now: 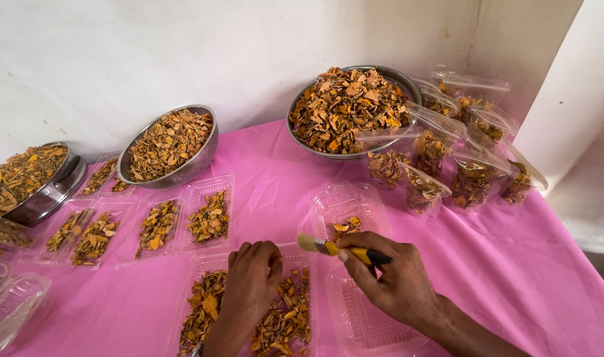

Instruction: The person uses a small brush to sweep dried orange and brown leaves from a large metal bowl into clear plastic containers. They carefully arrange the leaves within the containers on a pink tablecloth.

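My right hand (396, 277) grips a small brush (334, 248) with a yellow handle and pale bristles that point left. My left hand (250, 287) rests palm down, fingers curled, on a clear plastic tray (203, 264) filled with dried orange-brown slices. Just beyond the brush lies an open clear tray (349, 201) that holds a few slices. An empty clear tray (365, 324) sits under my right wrist.
Steel bowls heaped with dried slices stand along the white wall: a big one (345, 109), a mesh one (170, 144), another at left (31, 182). Filled clear pouches (447, 162) cluster at right. Several filled trays (158, 225) lie on the pink tablecloth (527, 264).
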